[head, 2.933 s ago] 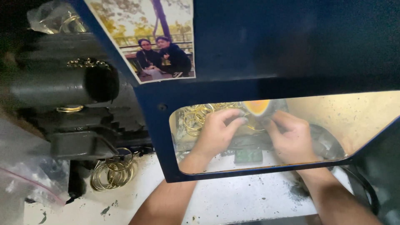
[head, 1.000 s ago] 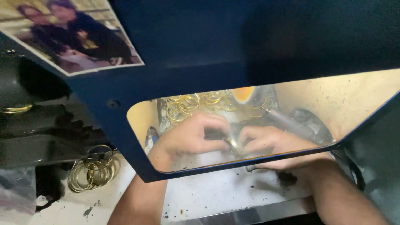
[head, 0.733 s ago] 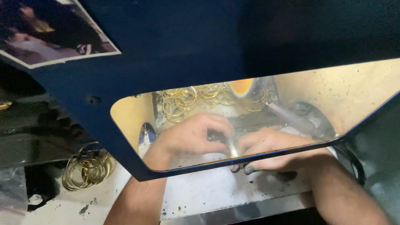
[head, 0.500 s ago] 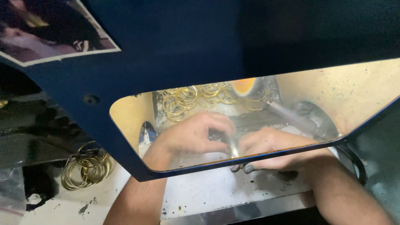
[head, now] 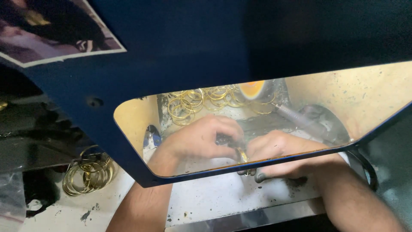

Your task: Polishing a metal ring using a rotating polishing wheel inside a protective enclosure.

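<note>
Both hands unmoved: left hand (head: pixel 201 139), right hand (head: pixel 279 152) still pinching gold ring (head: pixel 241 154).

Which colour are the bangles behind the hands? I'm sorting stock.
Gold, shiny bangles, seen through the window in the head view.

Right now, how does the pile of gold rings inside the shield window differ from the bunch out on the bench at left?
The rings behind the window lie spread out loosely, lit and seen through the tinted pane, beyond both hands. The bunch on the bench is stacked tightly together, in shadow, outside the blue shield. Both are thin, gold-coloured hoops.
</note>
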